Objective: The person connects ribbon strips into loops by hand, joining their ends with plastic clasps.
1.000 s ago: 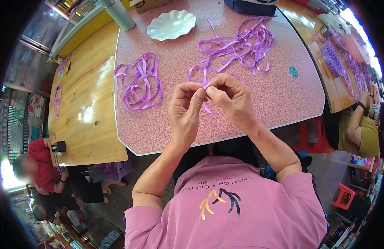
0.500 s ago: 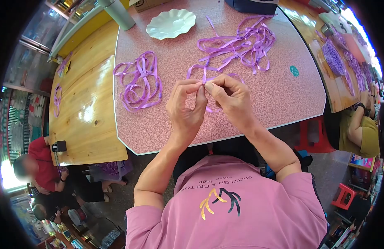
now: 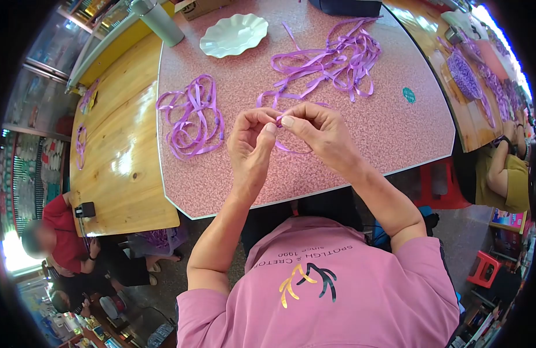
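Thin purple ribbon point(image 3: 295, 151) hangs in a loop between my hands, above the pink speckled table. My left hand point(image 3: 251, 142) pinches it between thumb and forefinger. Close beside, almost touching, my right hand point(image 3: 319, 130) pinches the same ribbon at a small bunched spot. The fingertips hide most of that spot, so its exact form cannot be made out. Farther back lies a loose tangle of purple ribbon point(image 3: 352, 58) with small darker knots, and a strand runs from it toward my hands. To the left rests a looped ribbon pile point(image 3: 193, 119).
A scalloped pale plate point(image 3: 233, 36) and a grey-green tumbler point(image 3: 157, 22) stand at the back left. A dark blue bag point(image 3: 346, 6) is at the back. On the right table sits a basket of purple pieces point(image 3: 463, 75). Red stools and other people are at both sides.
Both hands have shifted slightly left and turned a little, still pinching the ribbon. The ribbon strand that stood up above the fingertips is now lower, and a loop shows below them.
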Motion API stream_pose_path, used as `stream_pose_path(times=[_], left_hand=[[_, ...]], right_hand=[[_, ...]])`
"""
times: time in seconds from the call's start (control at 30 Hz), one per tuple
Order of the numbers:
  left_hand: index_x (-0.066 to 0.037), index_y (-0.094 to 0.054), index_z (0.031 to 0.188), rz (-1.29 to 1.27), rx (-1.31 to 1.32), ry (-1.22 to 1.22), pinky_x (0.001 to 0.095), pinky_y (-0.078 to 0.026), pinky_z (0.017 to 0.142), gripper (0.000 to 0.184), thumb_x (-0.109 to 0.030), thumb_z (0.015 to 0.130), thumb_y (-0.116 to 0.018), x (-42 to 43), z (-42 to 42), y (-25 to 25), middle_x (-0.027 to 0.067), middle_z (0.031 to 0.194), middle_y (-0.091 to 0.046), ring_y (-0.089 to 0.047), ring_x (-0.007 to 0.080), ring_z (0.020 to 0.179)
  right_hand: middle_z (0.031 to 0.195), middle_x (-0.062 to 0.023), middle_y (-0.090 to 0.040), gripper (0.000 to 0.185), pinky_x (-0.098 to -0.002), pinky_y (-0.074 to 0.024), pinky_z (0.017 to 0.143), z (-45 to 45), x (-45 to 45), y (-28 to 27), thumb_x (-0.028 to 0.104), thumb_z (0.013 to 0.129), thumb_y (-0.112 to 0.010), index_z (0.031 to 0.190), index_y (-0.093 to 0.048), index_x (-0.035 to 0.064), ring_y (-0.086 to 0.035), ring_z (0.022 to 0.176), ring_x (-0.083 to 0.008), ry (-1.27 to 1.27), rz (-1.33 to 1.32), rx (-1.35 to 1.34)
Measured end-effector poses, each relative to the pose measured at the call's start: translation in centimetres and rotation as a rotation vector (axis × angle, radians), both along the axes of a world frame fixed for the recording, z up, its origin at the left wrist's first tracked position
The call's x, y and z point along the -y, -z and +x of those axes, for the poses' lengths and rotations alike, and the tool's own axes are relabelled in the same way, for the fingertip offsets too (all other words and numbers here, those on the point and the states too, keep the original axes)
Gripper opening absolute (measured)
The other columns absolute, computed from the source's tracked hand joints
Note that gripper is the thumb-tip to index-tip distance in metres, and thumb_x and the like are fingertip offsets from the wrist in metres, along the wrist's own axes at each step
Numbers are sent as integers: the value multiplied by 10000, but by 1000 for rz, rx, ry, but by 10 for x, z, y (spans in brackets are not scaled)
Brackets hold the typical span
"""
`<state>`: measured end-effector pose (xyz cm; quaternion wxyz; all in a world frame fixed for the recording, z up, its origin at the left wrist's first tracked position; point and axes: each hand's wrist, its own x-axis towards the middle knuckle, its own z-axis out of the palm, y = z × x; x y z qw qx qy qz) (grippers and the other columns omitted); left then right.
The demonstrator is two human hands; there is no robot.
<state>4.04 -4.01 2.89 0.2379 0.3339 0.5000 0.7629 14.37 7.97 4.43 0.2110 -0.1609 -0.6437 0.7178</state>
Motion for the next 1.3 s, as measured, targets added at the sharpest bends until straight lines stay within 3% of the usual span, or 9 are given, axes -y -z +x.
stream_pose_path(times=[0.1,0.17,0.37,0.5,0.83,0.9,1.0,1.07,1.3], left_hand=[[-49,-530,1002,-8,16,20,260,-429,843,80,-29,930,-556,2,-2,0,53,1070,-575,-520,96,960],[-48,-530,1004,-17,3,26,265,-429,854,84,-26,926,-552,3,-3,-1,55,1075,-570,-520,101,966],[-26,-530,993,-47,-84,34,291,-428,898,92,-18,906,-557,1,-4,-1,73,1091,-560,-523,127,996],[-14,-543,956,-94,-160,12,304,-429,917,80,-25,886,-580,-1,-5,0,88,1079,-564,-537,146,997],[-14,-572,908,-155,-369,-30,334,-443,887,91,-59,850,-625,-3,-10,9,110,1035,-610,-560,187,965],[-35,-563,961,-185,-416,24,313,-407,949,80,-60,899,-608,1,-12,9,79,1111,-572,-523,149,1053],[-9,-575,915,-172,-392,-32,330,-447,882,104,-68,853,-634,-2,-10,9,112,1037,-613,-564,186,961],[-8,-575,913,-176,-384,-30,329,-448,881,105,-69,853,-637,-1,-10,9,111,1037,-614,-565,187,961],[-22,-584,1003,-178,-434,-15,340,-443,899,169,-53,845,-637,1,-13,6,113,1049,-613,-568,195,996]], right_hand=[[803,60,-571,168,-168,-410,598,2,-2,-3,118,936,-645,1058,-670,5,-507,717,4,-57,32,-19],[860,32,-596,140,-178,-443,637,5,-5,-6,66,917,-659,1035,-682,-4,-538,772,-9,-42,256,10],[886,11,-627,134,-181,-470,666,9,-9,-17,66,875,-720,997,-718,9,-567,789,-26,1,401,20],[869,6,-625,141,-180,-467,651,8,-11,-10,58,864,-727,997,-722,11,-570,771,-28,-6,255,-48],[864,12,-631,138,-172,-442,607,15,-23,-19,67,879,-706,998,-715,-3,-546,736,-9,-83,462,88],[838,22,-628,145,-172,-429,593,14,-21,-19,74,881,-706,1001,-714,-7,-532,712,-2,-73,473,93],[778,48,-612,161,-171,-399,564,12,-19,-17,95,890,-704,1009,-714,-12,-499,667,4,-40,359,115],[742,67,-595,172,-169,-364,539,10,-20,-10,120,900,-699,1017,-718,-6,-469,643,10,-39,293,74],[785,64,-603,167,-168,-382,580,19,-29,-18,130,907,-695,1015,-710,4,-482,682,7,-99,212,142]])
